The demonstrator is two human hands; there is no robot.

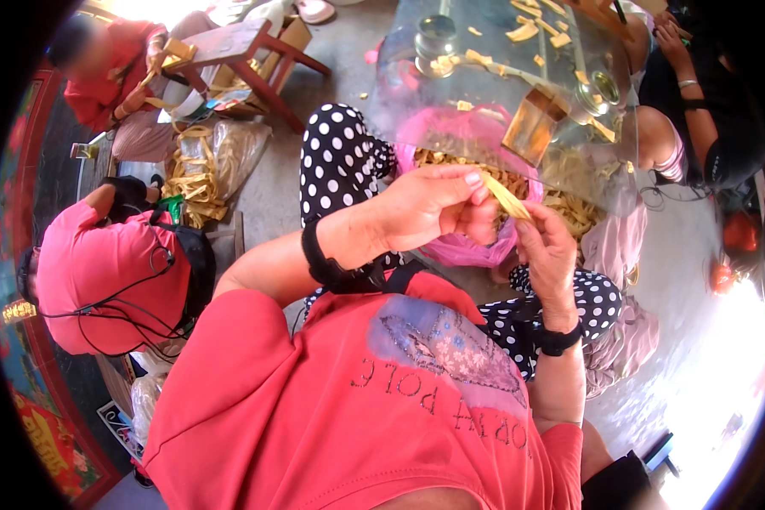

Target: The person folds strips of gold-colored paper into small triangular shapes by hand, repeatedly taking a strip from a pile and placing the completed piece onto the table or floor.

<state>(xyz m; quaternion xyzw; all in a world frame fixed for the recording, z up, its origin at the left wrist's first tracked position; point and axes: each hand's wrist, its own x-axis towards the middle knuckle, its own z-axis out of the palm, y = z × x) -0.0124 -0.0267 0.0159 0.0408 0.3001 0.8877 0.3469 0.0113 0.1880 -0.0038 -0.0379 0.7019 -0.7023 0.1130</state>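
A folded pale-yellow strip (pixel 507 199) of thin, fibrous-looking material is stretched between my two hands. My left hand (pixel 437 204) pinches its upper end between thumb and fingers, the other fingers curled. At the lower end, my right hand (pixel 548 245) grips it between thumb and forefinger. Below the hands, between my knees, is an open pink plastic bag (pixel 484 252) with many yellow-brown pieces (pixel 449 159) in it. The hands hide part of the bag.
Ahead, a glass tabletop (pixel 484 89) carries a wooden block (pixel 535 124), glass jars (pixel 437 38) and scattered yellow pieces (pixel 523 30). Coworkers sit at left (pixel 115 274), far left (pixel 118 76) and right (pixel 695 108). Yellow strips (pixel 194 172) are heaped by a wooden bench (pixel 229 48).
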